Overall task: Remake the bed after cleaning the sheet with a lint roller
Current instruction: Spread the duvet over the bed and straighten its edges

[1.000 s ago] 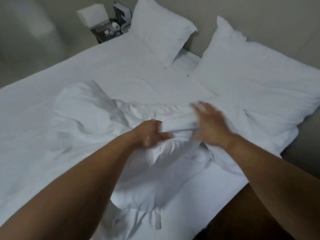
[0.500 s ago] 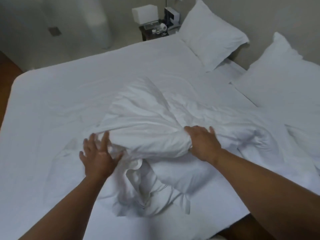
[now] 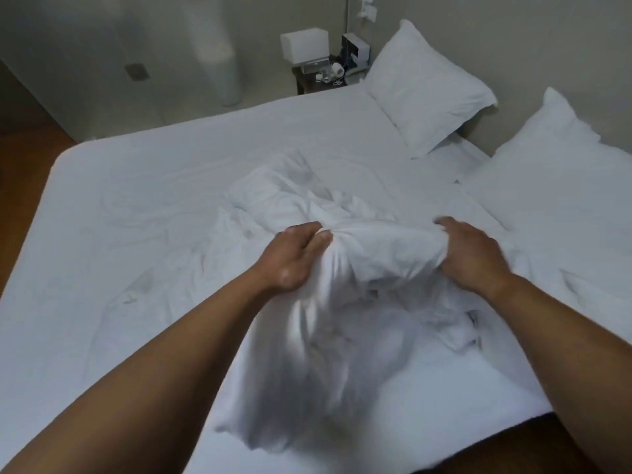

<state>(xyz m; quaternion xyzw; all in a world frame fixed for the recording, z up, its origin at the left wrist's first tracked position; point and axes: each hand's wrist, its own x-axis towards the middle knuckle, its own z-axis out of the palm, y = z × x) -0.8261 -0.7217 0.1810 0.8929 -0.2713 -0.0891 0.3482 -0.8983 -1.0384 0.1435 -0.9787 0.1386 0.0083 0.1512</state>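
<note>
A crumpled white duvet (image 3: pixel 342 302) lies bunched in the middle of the bed, over the flat white fitted sheet (image 3: pixel 154 186). My left hand (image 3: pixel 290 258) grips a raised fold of the duvet from the left. My right hand (image 3: pixel 475 258) grips the same fold from the right, fingers curled into the cloth. The stretch between my hands is lifted off the bed and the lower part hangs blurred toward me. No lint roller is in view.
Two white pillows (image 3: pixel 424 87) (image 3: pixel 561 172) lean at the head of the bed on the right. A dark nightstand (image 3: pixel 318 80) with a white box-shaped lamp and small items stands beyond the far corner. Wooden floor (image 3: pixel 20 172) shows at the left.
My left hand was open on the duvet's left side; it now grips the fold closer to my right hand. The bunched cloth has been lifted and pulled toward me.
</note>
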